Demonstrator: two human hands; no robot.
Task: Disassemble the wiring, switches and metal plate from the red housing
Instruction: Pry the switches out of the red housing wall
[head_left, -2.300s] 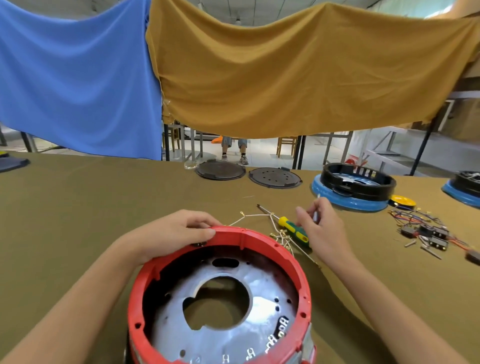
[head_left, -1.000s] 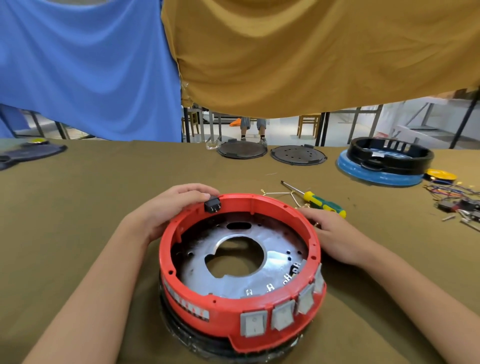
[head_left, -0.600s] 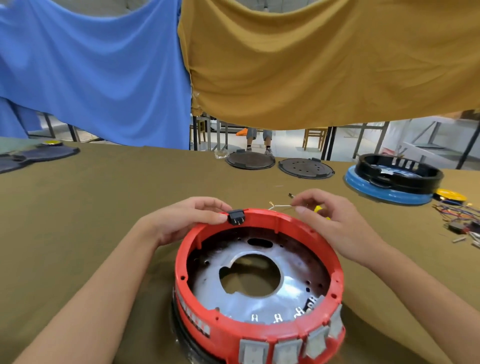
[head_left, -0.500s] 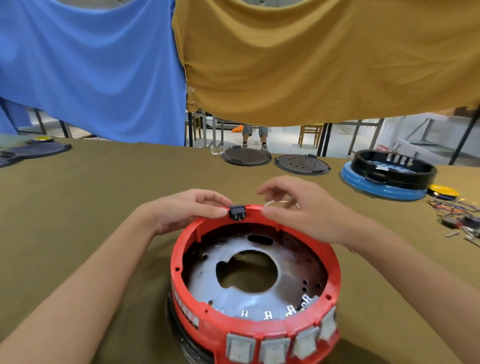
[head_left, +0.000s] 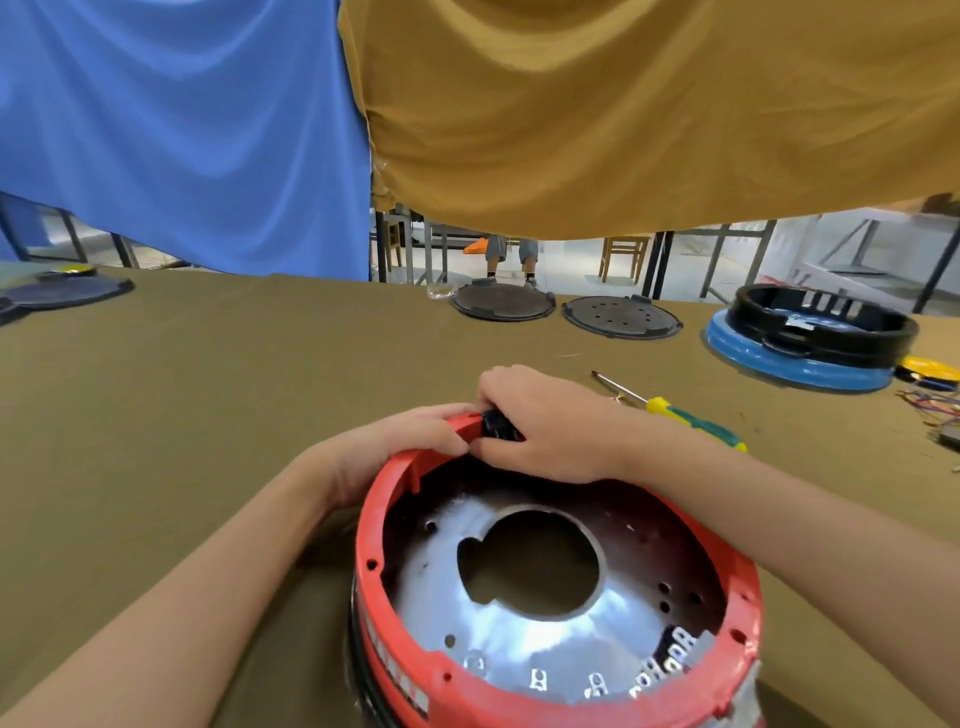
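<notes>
The round red housing (head_left: 395, 566) stands close in front of me on the brown cloth. Inside it lies a shiny metal plate (head_left: 524, 639) with a large hole in the middle. A small black switch (head_left: 496, 425) sits at the housing's far rim. My right hand (head_left: 545, 426) reaches over that rim and pinches the switch between thumb and fingers. My left hand (head_left: 395, 447) grips the far left of the rim right beside the switch. Grey switch caps show at the housing's near right edge.
A yellow and green screwdriver (head_left: 675, 410) lies right of my hands. Two dark round lids (head_left: 501, 301) lie at the back. A black ring on a blue base (head_left: 810, 338) and loose coloured wires (head_left: 935, 405) lie at the far right.
My right hand left the screwdriver side, crossed over the far rim and closed on the black switch. My left hand stayed on the rim. The view moved closer to the housing.
</notes>
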